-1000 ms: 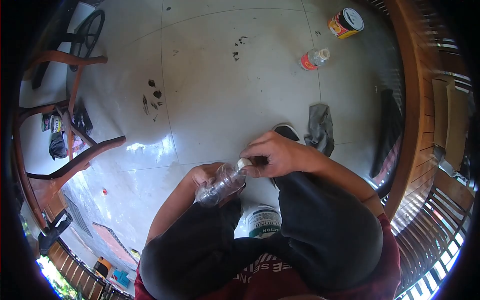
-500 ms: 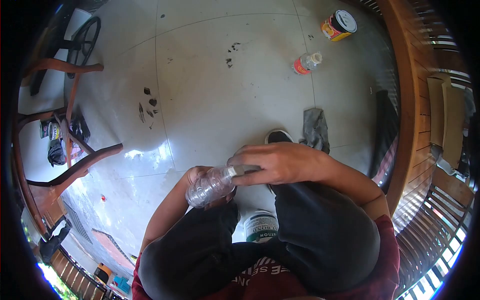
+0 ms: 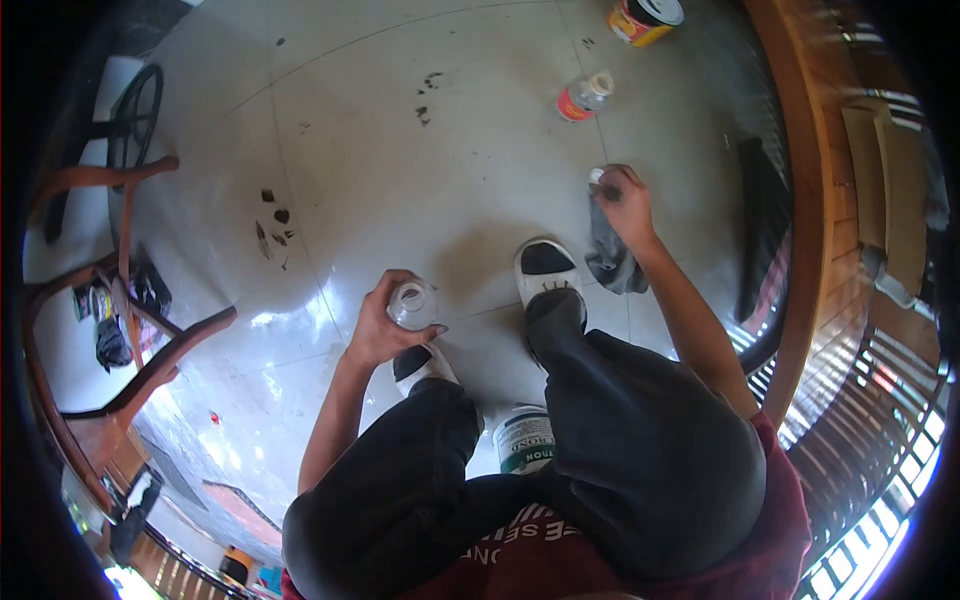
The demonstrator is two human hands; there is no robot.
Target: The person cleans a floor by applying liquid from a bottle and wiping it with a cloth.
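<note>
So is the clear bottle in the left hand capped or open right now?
Open. The clear bottle in the left hand shows a bare mouth, while the right hand holds a small white cap over the grey cloth.

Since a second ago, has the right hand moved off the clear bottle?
Yes. The right hand left the clear bottle and reached out to the grey cloth beyond the shoe.

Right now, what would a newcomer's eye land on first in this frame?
Probably the clear plastic bottle, uncapped and gripped in the left hand above the pale tiled floor. Next, the right hand stretched out to the grey rag, pinching a small white cap. A green-labelled can stands between the knees.
</note>
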